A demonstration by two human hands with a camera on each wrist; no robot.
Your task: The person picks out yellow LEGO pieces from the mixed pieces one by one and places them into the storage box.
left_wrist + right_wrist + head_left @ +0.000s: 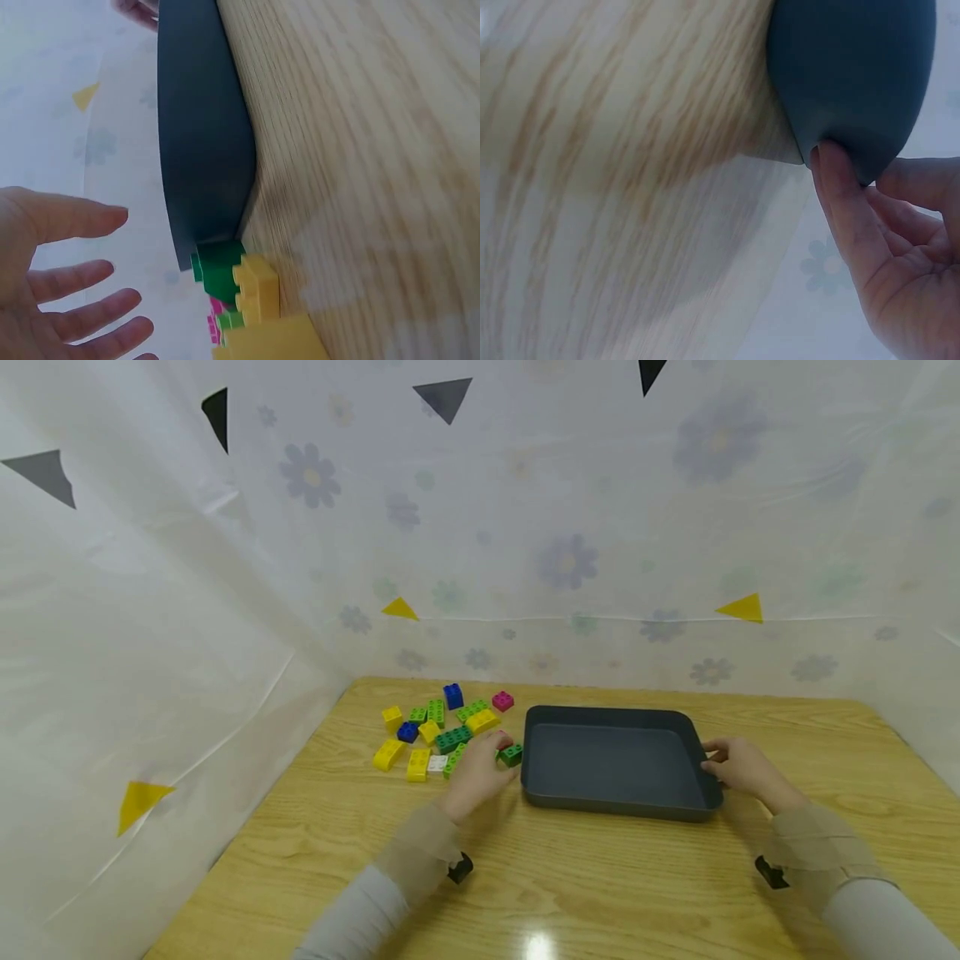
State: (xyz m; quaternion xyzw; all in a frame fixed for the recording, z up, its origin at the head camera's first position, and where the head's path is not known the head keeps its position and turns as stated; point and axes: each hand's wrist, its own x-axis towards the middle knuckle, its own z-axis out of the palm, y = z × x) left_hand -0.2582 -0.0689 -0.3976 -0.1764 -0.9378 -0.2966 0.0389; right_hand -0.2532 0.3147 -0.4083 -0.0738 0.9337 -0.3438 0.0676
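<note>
A dark grey rectangular tray (615, 764) lies on the wooden table, with nothing in it. My right hand (742, 770) holds its right end; in the right wrist view the fingers (847, 202) lie against the outer wall and the thumb is at the rim. Just left of the tray, my left hand (480, 768) hovers over the near side of a group of toy building bricks. Its fingers are spread and hold nothing in the left wrist view. A dark green brick (512, 755) sits close beside the tray's left wall, with a yellow brick (259, 289) near it.
Several yellow, green and blue bricks, a white brick (437, 764) and a pink brick (502, 701) lie loose left of the tray. A pale flowered curtain (480, 552) hangs behind the table (600, 885) and along its left side.
</note>
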